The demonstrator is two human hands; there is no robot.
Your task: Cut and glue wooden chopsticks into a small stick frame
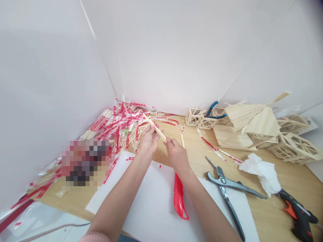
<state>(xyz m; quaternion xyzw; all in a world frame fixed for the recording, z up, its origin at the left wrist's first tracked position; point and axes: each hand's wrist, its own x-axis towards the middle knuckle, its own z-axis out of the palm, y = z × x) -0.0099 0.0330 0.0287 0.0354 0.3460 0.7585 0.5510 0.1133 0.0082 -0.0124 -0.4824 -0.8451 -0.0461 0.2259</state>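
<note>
Between my two hands, above the table, are wooden chopsticks (pixel 161 135) lying side by side and slanting down to the right. My left hand (pixel 148 140) has its fingers around their middle part. At the lower right end, the fingertips of my right hand (pixel 177 154) pinch them. A red plastic tool (pixel 179 198) with a toothed edge lies below my right forearm, partly hidden by it. Just past my right hand, more wooden sticks (pixel 182 140) rest on the table.
Red-and-clear wrappers (pixel 121 124) and wrapped chopsticks (pixel 99 122) pile up at left. Lattice stick frames (pixel 205 122), blue-handled pliers (pixel 213 111) and stick panels (pixel 244 117) stand back right. Nearer are large shears (pixel 223 181), white tissue (pixel 263 171), a glue gun (pixel 299 211) and a white sheet (pixel 151 201).
</note>
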